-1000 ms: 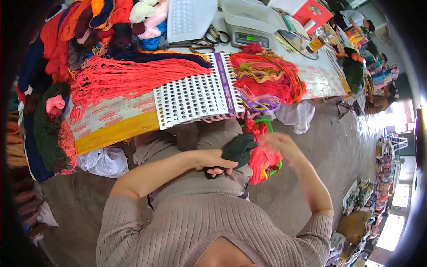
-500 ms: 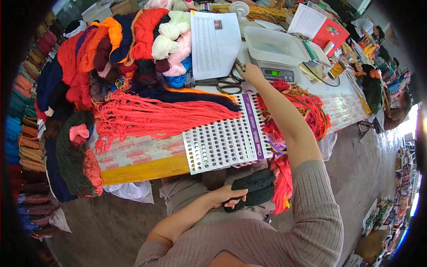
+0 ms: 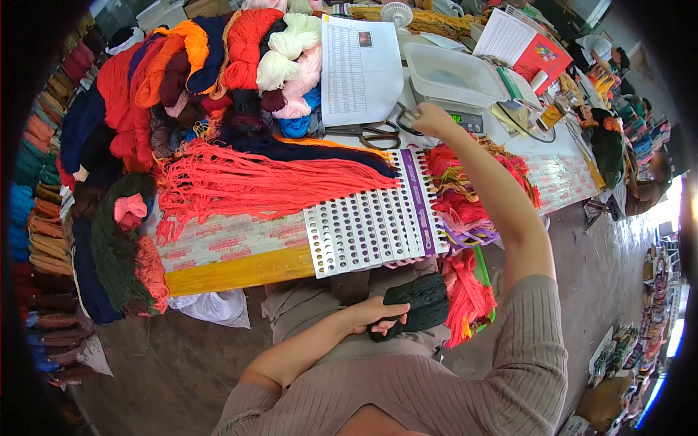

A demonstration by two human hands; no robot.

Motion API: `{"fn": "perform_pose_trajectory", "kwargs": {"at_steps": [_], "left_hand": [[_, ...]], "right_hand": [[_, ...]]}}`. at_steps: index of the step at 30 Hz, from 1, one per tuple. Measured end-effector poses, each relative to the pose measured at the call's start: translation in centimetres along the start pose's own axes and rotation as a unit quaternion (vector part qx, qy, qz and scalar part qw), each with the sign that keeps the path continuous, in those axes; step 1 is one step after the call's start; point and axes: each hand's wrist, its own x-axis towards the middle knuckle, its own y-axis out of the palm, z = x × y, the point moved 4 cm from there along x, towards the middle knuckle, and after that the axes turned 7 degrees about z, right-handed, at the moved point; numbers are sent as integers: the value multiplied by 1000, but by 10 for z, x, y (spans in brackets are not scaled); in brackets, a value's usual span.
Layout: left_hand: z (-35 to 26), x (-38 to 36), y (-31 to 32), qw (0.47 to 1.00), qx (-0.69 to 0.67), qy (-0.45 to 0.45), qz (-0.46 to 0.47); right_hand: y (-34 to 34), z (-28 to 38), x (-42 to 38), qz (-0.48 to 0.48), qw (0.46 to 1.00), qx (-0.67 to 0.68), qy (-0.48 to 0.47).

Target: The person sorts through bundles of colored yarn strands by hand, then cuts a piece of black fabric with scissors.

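Observation:
My left hand [image 3: 378, 317] is wrapped round a dark green yarn skein [image 3: 418, 305] above my lap. At the back of the table my right hand [image 3: 429, 120] is closed on small scissors [image 3: 407, 115], in front of a scale [image 3: 465, 118]. A larger pair of scissors [image 3: 374, 134] lies just left of it. Nearer me lies a white punched card [image 3: 363, 229] with a purple strip, and coral threads [image 3: 269, 178] stretch leftward from it.
Many yarn skeins [image 3: 134, 94] are heaped at the left. A printed sheet [image 3: 360, 69] and a plastic tray [image 3: 454, 73] sit at the back. Tangled red yarn [image 3: 502, 171] lies right of the card. Other people [image 3: 600, 51] are in the right background.
My right hand has moved right and slightly forward from the table's back, with the small scissors now showing in it. My left hand still holds the dark skein.

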Motion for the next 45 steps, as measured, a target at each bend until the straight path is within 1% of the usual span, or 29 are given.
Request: {"fn": "perform_pose_trajectory", "kwargs": {"at_steps": [1, 3, 5, 7, 9, 11, 12, 13, 15, 16, 18, 19, 20, 22, 23, 24, 26, 27, 30, 32, 34, 35, 36, 37, 38, 39, 41, 43, 45], "left_hand": [[0, 0, 2, 1000, 11, 4, 1], [0, -2, 6, 1000, 15, 4, 2], [2, -3, 9, 1000, 16, 7, 4], [0, -6, 11, 1000, 15, 16, 6], [-3, -8, 13, 999, 18, 30, 0], [-9, -14, 17, 999, 25, 33, -5], [-11, -16, 16, 999, 27, 30, -5], [-15, -20, 16, 999, 41, 23, -20], [-24, -28, 18, 997, 64, 7, -41], [-25, -29, 15, 997, 42, 3, -60], [-33, -33, 17, 997, 52, 11, -48], [-37, -35, 20, 998, 49, 15, -39], [-40, -37, 26, 996, 38, 18, -74], [-44, -38, 29, 995, 41, 32, -90], [-45, -39, 32, 993, 28, 40, -106], [-45, -38, 35, 993, 30, 37, -106], [-47, -38, 40, 990, 52, 63, -115], [-46, -36, 42, 990, 52, 64, -115], [-48, -32, 54, 985, 46, 82, -142], [-50, -31, 65, 971, 64, 60, -221], [-43, -27, 68, 966, 158, 41, -202], [-40, -24, 72, 957, 211, 23, -198], [-42, -20, 80, 925, 344, 28, -162], [-45, -16, 96, 722, 635, 226, -155], [-34, -11, 92, 755, 594, 173, -217], [-30, -9, 94, 781, 546, 119, -278], [-36, -4, 107, 786, 543, 118, -272], [-39, 2, 113, 763, 570, 141, -270], [-43, 5, 119, 762, 565, 161, -271]], "right_hand": [[-2, -7, -12, -1, 1000, 2, 0], [-10, -17, -45, -96, 990, -71, -80], [-11, -42, -86, -119, 988, 40, -88], [-20, -34, -160, -90, 979, 155, -98], [-2, -64, -207, -90, 921, 358, -125], [17, -43, -278, -131, 848, 488, -159], [33, -46, -307, -141, 859, 472, -137], [48, -50, -328, -103, 836, 524, -131], [75, -55, -361, -31, 759, 618, -204], [87, -54, -377, -7, 738, 652, -173], [104, -50, -401, 28, 697, 710, -96], [106, -43, -412, 87, 714, 693, -58], [107, -40, -419, 143, 729, 669, -26], [119, -38, -431, 263, 788, 557, 22], [129, -37, -437, 327, 765, 555, -7], [137, -35, -443, 376, 767, 520, 0], [150, -35, -451, 438, 769, 466, -16], [159, -39, -453, 467, 753, 464, -17], [167, -41, -454, 495, 733, 466, 26], [171, -38, -450, 480, 734, 480, 10], [177, -37, -444, 443, 741, 504, -11], [177, -34, -440, 393, 754, 525, -42], [175, -33, -439, 388, 753, 529, -42], [169, -31, -437, 375, 762, 525, -53], [165, -31, -436, 361, 771, 521, -64], [172, -34, -439, 339, 741, 578, -45], [176, -36, -444, 315, 725, 611, -51], [174, -38, -448, 300, 734, 609, -20], [171, -38, -448, 276, 736, 617, -12]]}}
